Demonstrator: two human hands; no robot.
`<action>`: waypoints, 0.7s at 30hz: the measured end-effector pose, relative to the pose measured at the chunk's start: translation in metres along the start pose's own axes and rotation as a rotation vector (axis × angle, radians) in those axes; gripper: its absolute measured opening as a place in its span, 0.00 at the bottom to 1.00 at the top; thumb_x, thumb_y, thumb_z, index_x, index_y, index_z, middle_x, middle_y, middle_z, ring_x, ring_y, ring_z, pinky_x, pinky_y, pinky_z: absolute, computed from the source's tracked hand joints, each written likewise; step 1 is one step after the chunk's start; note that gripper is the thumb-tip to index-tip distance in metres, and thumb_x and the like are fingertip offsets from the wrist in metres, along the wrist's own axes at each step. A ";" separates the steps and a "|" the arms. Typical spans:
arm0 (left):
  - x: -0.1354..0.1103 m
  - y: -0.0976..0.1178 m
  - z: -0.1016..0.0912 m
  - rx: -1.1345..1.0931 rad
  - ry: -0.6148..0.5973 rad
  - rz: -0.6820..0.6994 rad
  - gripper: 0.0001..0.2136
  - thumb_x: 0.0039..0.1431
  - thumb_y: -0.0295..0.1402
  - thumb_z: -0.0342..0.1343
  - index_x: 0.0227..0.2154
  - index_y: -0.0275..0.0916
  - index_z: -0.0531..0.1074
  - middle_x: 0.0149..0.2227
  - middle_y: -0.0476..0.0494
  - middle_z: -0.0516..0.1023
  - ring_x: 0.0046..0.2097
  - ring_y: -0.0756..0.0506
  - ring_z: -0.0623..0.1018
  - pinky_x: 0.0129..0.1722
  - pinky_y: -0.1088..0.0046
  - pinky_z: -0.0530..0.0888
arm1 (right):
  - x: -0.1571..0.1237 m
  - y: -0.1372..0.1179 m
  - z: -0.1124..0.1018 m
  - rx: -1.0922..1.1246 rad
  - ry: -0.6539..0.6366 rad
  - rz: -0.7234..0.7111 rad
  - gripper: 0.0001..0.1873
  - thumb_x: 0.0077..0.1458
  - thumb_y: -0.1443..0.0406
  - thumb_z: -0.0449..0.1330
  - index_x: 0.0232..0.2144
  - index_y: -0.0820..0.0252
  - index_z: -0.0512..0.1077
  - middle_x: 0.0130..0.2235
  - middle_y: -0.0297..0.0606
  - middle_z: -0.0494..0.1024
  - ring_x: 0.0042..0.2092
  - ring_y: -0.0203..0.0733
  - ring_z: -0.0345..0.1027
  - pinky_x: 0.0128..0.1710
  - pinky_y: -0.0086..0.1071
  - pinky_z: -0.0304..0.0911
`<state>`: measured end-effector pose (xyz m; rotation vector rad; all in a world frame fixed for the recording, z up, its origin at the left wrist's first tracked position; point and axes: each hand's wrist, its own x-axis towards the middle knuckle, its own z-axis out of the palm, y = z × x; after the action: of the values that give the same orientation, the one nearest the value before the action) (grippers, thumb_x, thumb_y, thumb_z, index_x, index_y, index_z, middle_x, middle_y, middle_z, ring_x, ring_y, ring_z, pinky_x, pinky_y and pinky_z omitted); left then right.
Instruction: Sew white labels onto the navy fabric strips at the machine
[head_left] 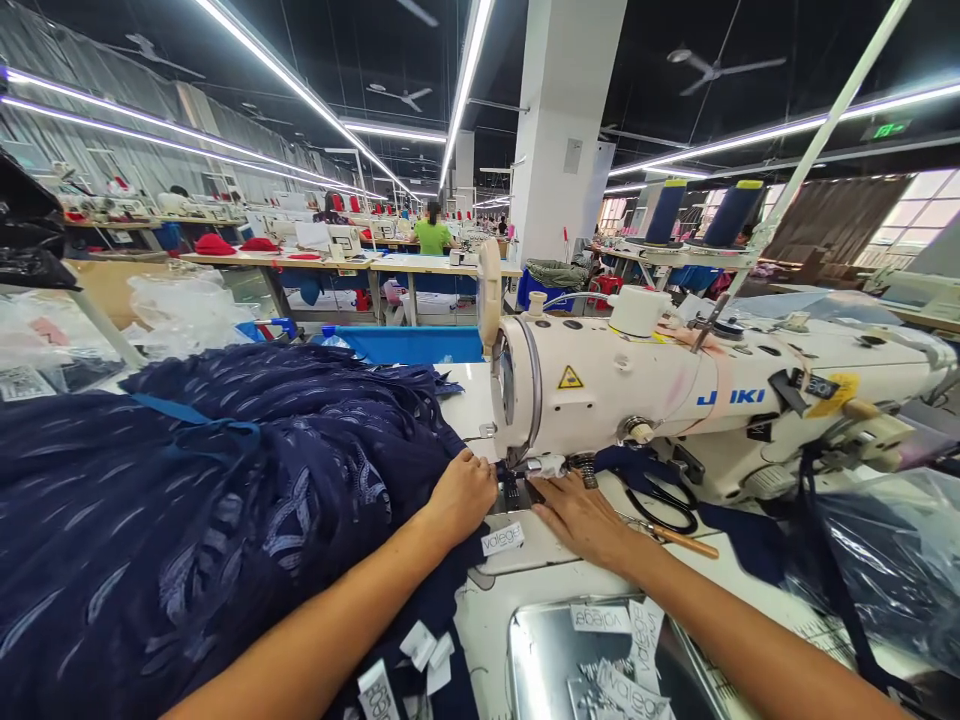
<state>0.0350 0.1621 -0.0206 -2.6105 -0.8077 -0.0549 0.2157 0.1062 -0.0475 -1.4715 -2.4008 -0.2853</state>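
Observation:
At the needle area of the white sewing machine (600, 385), my left hand (463, 495) is closed, its fingers curled on the edge of the navy fabric (300, 480). My right hand (581, 515) lies flat just right of the presser foot (511, 490), with fingers stretched out and their tips partly hidden under the machine head. A white printed label (502, 540) lies by the fabric edge below my left hand. The fabric, with pale leaf-like patterns, is heaped at the left with a blue strip (195, 412) across it.
A metal tray (525, 655) of printed labels sits in front. Black-handled scissors (664, 505) and a wooden-handled tool (686, 543) lie right of my right hand. A plastic bag (892, 560) rests far right. Several loose labels (379, 690) lie on the fabric.

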 end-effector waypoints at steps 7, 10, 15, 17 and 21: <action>-0.009 -0.009 0.002 0.010 -0.027 -0.037 0.09 0.52 0.20 0.46 0.32 0.24 0.71 0.30 0.33 0.75 0.33 0.42 0.74 0.33 0.66 0.65 | -0.003 0.001 0.002 -0.045 -0.012 0.034 0.16 0.56 0.64 0.47 0.45 0.62 0.64 0.38 0.45 0.73 0.40 0.48 0.66 0.38 0.43 0.62; -0.022 -0.016 0.002 0.013 -0.039 -0.045 0.09 0.51 0.19 0.47 0.33 0.24 0.71 0.30 0.33 0.75 0.34 0.42 0.74 0.33 0.66 0.66 | -0.004 0.001 0.002 -0.052 -0.010 0.045 0.17 0.56 0.64 0.46 0.47 0.63 0.62 0.41 0.46 0.72 0.42 0.49 0.65 0.37 0.41 0.62; -0.063 -0.020 0.002 -0.006 0.123 0.031 0.11 0.51 0.19 0.47 0.37 0.28 0.70 0.35 0.36 0.76 0.37 0.45 0.74 0.43 0.66 0.64 | -0.003 0.000 0.001 -0.033 0.003 0.027 0.16 0.57 0.63 0.44 0.45 0.62 0.63 0.40 0.46 0.72 0.42 0.48 0.64 0.37 0.41 0.62; -0.079 -0.018 0.002 -0.020 0.231 0.099 0.12 0.53 0.20 0.45 0.39 0.30 0.70 0.37 0.38 0.76 0.40 0.46 0.74 0.47 0.67 0.63 | -0.002 -0.001 -0.001 -0.038 -0.008 0.031 0.17 0.58 0.63 0.43 0.44 0.62 0.64 0.38 0.45 0.73 0.41 0.48 0.64 0.37 0.42 0.61; -0.093 -0.010 0.000 0.001 0.227 0.080 0.15 0.54 0.19 0.42 0.40 0.31 0.70 0.40 0.39 0.76 0.42 0.46 0.74 0.48 0.67 0.62 | -0.001 -0.003 -0.005 -0.055 -0.033 0.055 0.16 0.57 0.63 0.44 0.43 0.62 0.65 0.38 0.44 0.73 0.41 0.48 0.64 0.37 0.40 0.61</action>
<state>-0.0481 0.1202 -0.0307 -2.5727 -0.6226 -0.3212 0.2143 0.1024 -0.0429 -1.5760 -2.3912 -0.3192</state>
